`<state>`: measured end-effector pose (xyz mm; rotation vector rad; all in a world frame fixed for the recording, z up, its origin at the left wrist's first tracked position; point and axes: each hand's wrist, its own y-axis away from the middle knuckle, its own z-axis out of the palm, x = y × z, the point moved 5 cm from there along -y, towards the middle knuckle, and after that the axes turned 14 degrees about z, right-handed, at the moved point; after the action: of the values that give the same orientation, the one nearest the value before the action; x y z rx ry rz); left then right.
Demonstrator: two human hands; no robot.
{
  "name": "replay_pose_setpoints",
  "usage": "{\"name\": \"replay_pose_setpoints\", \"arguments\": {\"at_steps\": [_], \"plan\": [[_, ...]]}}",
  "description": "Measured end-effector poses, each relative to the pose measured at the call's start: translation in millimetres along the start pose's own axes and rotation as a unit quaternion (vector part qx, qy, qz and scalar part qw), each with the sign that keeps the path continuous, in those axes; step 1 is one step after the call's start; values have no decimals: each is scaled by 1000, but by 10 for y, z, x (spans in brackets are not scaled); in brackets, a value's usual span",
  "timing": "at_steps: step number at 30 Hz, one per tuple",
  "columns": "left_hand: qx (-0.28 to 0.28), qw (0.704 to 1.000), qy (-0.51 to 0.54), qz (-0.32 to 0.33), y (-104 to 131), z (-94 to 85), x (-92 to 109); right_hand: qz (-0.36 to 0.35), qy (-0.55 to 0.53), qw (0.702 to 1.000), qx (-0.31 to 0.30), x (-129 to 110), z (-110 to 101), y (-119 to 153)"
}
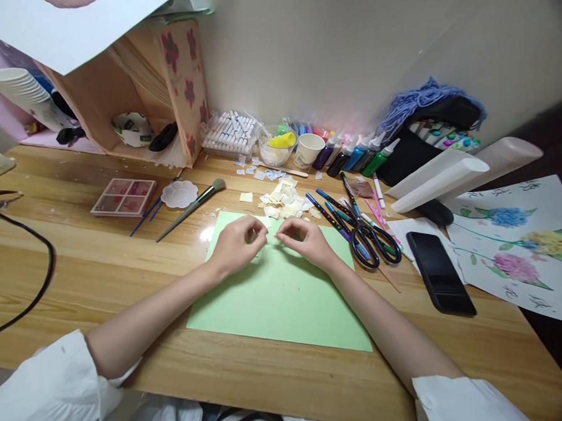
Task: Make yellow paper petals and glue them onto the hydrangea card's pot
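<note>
My left hand and my right hand hover close together over the upper part of a light green sheet of paper. Thumb and fingers are pinched on both, the fingertips facing each other a short gap apart. Whatever lies in either pinch is too small to make out. Just beyond the fingertips is a loose pile of torn pale yellow paper scraps. A small pale bit partly shows on the sheet beneath my left hand.
Black-handled scissors and several pens lie right of the sheet, near a phone and a flower drawing. To the left are a brush and a flower-shaped palette. Bottles, a paper cup and a decorated box line the back.
</note>
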<state>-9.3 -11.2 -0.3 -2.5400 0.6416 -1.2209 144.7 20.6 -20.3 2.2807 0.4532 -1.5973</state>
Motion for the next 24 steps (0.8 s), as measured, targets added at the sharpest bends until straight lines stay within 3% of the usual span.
{"name": "replay_pose_setpoints", "arguments": {"at_steps": [3,8,14,24], "plan": [[-11,996,78,-43,37,95,25,27,-69,997,28,50,-7,-17],[10,983,160,-89,52,150,-82,9,-50,998,36,14,23,12],[22,975,197,-100,51,161,-151,-9,-24,999,31,-47,34,44],[22,968,228,-97,29,160,-142,33,-75,996,16,22,59,19]]}}
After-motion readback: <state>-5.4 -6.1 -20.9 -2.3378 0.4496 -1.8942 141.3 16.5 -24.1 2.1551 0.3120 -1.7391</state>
